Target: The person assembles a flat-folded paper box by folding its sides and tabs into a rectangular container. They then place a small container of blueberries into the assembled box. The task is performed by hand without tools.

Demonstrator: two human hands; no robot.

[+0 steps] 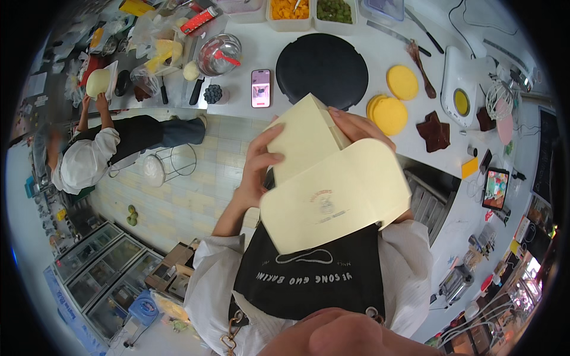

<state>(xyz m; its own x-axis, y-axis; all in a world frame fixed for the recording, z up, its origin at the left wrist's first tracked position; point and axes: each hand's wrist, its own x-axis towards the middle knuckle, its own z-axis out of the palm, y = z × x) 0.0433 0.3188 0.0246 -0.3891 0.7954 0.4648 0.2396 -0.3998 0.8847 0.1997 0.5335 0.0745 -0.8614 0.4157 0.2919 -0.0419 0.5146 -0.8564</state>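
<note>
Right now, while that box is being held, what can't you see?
Head view, all of these:
- Inside of the pale box: hidden by its own walls.
- Palm of the right hand: hidden by the box and its wide flap.
- Far end of the tub of orange pieces: cut off by the top edge.
- Small print on the phone: too small.
</note>
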